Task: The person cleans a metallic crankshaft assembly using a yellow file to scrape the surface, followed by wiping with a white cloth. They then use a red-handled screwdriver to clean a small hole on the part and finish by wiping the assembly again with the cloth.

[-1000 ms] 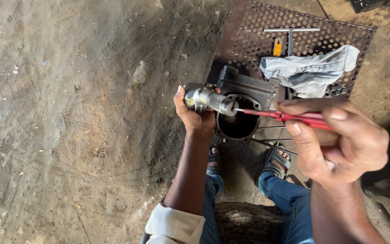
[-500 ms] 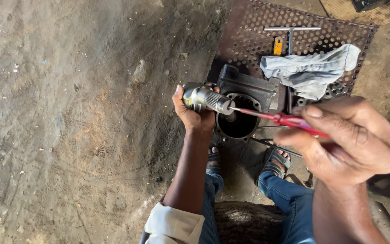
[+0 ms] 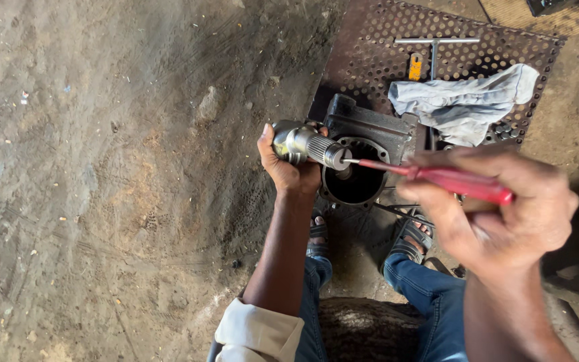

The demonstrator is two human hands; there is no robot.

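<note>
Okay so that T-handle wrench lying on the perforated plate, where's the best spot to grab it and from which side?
Judging by its pose, grip the T-handle wrench by its crossbar, coming from above at the plate's far edge. The crossbar lies flat and exposed, while the shaft runs down under the grey rag.

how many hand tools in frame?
2. A red-handled screwdriver in the right hand, tip at the metal shaft held by the left hand; a T-handle wrench on the perforated plate. The rag may hide more.

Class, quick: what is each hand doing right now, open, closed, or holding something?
Left hand: closed, holding the metal shaft.
Right hand: closed, holding the red screwdriver, tip at the shaft's end.
</note>
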